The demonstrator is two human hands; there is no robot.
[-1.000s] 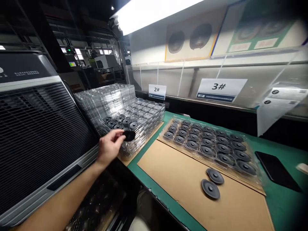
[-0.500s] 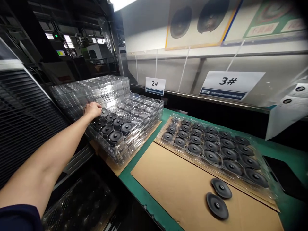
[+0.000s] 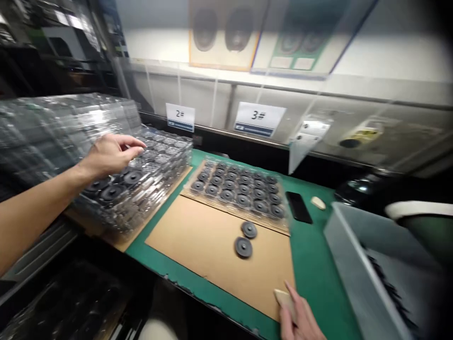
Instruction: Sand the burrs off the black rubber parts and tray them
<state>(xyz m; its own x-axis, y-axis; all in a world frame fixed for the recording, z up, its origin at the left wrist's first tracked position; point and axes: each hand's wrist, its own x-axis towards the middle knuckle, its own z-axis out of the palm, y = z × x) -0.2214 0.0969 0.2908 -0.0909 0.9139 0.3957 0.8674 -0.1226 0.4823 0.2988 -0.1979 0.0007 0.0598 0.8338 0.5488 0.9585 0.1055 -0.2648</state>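
Observation:
My left hand (image 3: pixel 109 153) hovers over a stack of clear plastic trays (image 3: pixel 155 172), fingers loosely spread and holding nothing. Beneath it, several black round discs (image 3: pixel 113 191) sit in the top tray's near pockets. My right hand (image 3: pixel 300 316) is at the bottom edge, its fingers closed around a small beige block (image 3: pixel 284 297) on the corner of a cardboard sheet (image 3: pixel 198 241). Two loose black discs (image 3: pixel 249 229) (image 3: pixel 243 247) lie on the cardboard. Behind them is a clear tray full of discs (image 3: pixel 240 186).
A taller stack of empty clear trays (image 3: pixel 53 127) stands at the far left. A black phone (image 3: pixel 299 207) and a small pale object (image 3: pixel 318 202) lie on the green mat. A grey bin (image 3: pixel 354 255) is at the right. Signs 2# (image 3: pixel 180 116) and 3# (image 3: pixel 259 118) hang behind.
The view has swung right. My left hand put a black disc into the top tray and has lifted off, empty. My right hand and the grey bin have come into view.

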